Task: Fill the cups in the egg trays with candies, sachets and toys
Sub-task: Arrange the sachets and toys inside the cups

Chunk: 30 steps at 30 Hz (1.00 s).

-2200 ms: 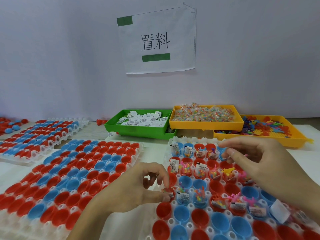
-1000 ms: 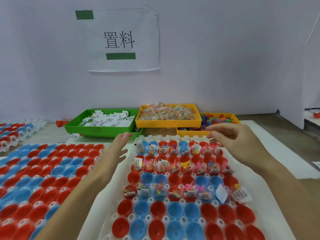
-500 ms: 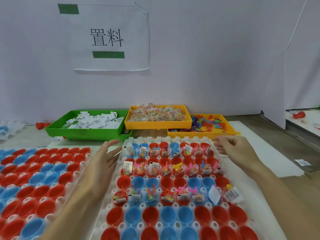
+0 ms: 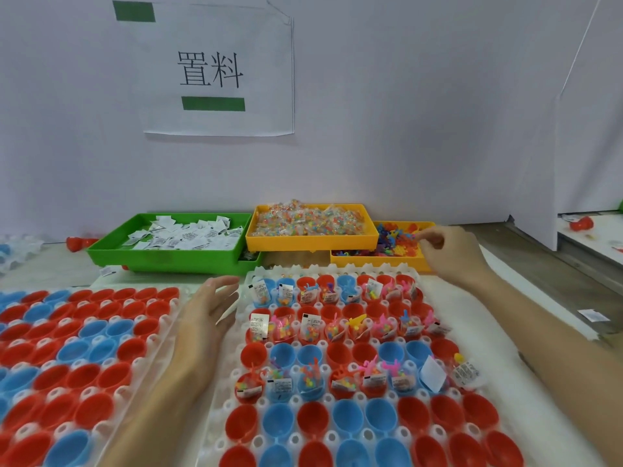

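The white egg tray [image 4: 215, 429] in front of me holds red and blue cups. Its two far rows and one middle row [image 4: 340, 382] contain candies, sachets and toys; the other rows are empty. My left hand [image 4: 207, 318] lies flat and open at this tray's left edge. My right hand [image 4: 450, 252] reaches over the yellow toy tray [image 4: 377, 264], its fingertips pinching a toy in the pile of coloured toys [image 4: 394, 241]. A green tray [image 4: 161, 259] holds white sachets [image 4: 182, 235]. Another yellow tray [image 4: 310, 242] holds wrapped candies [image 4: 310, 219].
A second egg tray [image 4: 161, 335] of empty red and blue cups lies to the left. A paper sign [image 4: 215, 69] hangs on the wall behind. The table's right edge [image 4: 573, 298] runs beside my right forearm, with a loose sachet [image 4: 593, 315] beyond it.
My right hand moved from the filled tray's far edge up into the toy tray. My left hand left the cup it was filling and spread open beside the tray.
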### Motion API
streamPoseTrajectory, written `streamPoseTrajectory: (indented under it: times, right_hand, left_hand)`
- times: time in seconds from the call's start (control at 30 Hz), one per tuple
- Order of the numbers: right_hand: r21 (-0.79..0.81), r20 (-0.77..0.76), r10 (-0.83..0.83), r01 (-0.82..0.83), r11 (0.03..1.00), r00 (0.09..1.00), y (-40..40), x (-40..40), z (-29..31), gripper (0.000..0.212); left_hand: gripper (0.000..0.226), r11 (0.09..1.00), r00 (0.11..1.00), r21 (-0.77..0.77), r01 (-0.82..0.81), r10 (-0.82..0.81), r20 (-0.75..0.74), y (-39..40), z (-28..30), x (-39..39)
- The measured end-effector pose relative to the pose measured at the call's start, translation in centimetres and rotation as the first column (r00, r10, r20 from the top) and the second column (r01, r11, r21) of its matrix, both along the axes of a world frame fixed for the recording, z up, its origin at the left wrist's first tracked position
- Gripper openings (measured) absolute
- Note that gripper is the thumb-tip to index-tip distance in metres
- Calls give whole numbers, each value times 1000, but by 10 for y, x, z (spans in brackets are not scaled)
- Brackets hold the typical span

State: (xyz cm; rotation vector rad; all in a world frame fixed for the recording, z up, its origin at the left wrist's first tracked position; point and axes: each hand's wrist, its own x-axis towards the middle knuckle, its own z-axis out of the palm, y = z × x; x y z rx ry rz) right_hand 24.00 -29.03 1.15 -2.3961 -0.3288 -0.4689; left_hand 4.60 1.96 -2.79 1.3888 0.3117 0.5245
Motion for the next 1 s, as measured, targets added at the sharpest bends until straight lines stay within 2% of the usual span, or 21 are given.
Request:
streamPoseTrajectory:
  times: [0.1,0.23,0.33,0.47,0.6,0.7,0.8,0.9,1.0]
  right_hand:
    - [-183,-73,36,-49,982,997,9,31,10,23]
    - [-358,-276,10,-113,927,961,18,61,13,26]
    - [-376,-334,-19,-115,919,942,22,71,9,22]
    - [-357,-274,-29,-74,931,961,24,74,-1,14]
    - [-218,-223,-36,-14,976,974,18,75,-8,10]
    - [-106,-154,-52,36,994,987,12,71,-7,16]
    - [105,-144,-61,77,991,988,7,56,-2,15]
    - [396,-162,2,63,916,987,2,29,3,10]
    - [621,-145,132,-14,784,981,-4,-10,9,12]
  left_hand:
    - [41,998,1000,-59,-27,26,-2,3,-1,2]
    - [42,997,999,-68,-40,40,9,5,-4,2]
    - [41,995,999,-87,-40,42,16,6,-5,2]
    - [42,995,999,-90,-37,39,15,7,-6,3]
    - [40,996,999,-84,-36,37,11,8,-7,3]
    - [40,997,999,-67,-38,39,10,8,-7,3]
    - [40,998,999,-50,-41,42,6,8,-7,3]
    - [39,998,999,-54,-41,41,4,8,-6,2]
    - [38,997,999,-62,-37,37,4,7,-4,2]
